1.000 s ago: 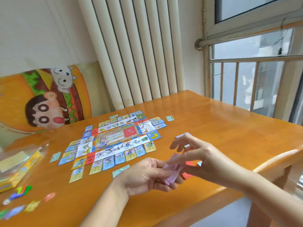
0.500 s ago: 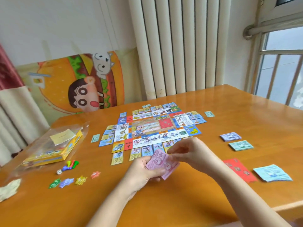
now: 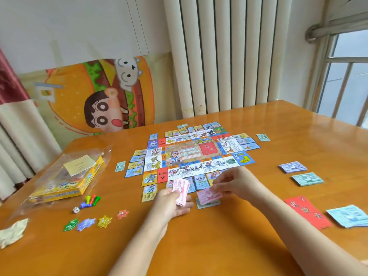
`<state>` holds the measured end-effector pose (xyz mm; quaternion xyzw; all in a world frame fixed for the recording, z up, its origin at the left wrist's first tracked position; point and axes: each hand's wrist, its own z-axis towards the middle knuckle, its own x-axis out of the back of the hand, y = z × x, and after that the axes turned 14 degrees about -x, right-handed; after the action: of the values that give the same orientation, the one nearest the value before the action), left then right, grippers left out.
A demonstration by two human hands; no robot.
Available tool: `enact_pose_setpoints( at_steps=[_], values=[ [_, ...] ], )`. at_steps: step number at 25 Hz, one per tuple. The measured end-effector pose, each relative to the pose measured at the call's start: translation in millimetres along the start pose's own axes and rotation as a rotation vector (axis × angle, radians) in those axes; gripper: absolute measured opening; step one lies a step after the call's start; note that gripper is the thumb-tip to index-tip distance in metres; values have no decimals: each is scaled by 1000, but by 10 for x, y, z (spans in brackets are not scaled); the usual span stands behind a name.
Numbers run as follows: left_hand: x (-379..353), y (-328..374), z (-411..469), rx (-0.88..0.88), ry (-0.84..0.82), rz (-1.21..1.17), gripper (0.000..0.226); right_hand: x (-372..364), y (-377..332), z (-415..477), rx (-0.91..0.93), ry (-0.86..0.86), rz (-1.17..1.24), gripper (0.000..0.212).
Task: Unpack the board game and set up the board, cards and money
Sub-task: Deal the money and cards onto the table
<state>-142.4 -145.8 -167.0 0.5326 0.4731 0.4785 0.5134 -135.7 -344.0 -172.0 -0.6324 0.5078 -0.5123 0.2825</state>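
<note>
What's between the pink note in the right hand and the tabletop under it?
One greenish note lies flat on the table directly beneath the pink note pinched by the right hand. Nothing else visible there. The left hand holds the pink stack alongside.

On the tabletop [image 3: 219, 246] the board [image 3: 191, 154] lies in the middle ringed by cards [image 3: 137, 168], with the bagged game box [image 3: 67, 182] to its left, pawns [image 3: 90, 200] and star tokens [image 3: 95, 222] before that box, and to its right two money stacks [image 3: 292, 167] behind a card pile [image 3: 306, 214].
</note>
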Motion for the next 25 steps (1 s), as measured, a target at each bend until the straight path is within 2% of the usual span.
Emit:
enact_pose_setpoints(
  at_steps=[2,6,9,12,22,25],
  values=[
    [17,-5,7,25,20,-38,15,-97,31,61,6,28,-34,16],
    [42,11,-12,119,-19,-140,14,-44,58,81,27,107,-318,24],
    [56,43,-3,163,-31,-181,13,40,22,20,55,21,-559,44],
    [67,44,15,189,-54,-197,12,-4,-39,-16,144,-77,-730,53],
    [105,32,100,244,-128,-190,23,-139,0,32,226,-173,-671,30],
    [128,34,96,207,-125,-211,19,-136,-40,25,263,-81,-569,23]
  ],
)
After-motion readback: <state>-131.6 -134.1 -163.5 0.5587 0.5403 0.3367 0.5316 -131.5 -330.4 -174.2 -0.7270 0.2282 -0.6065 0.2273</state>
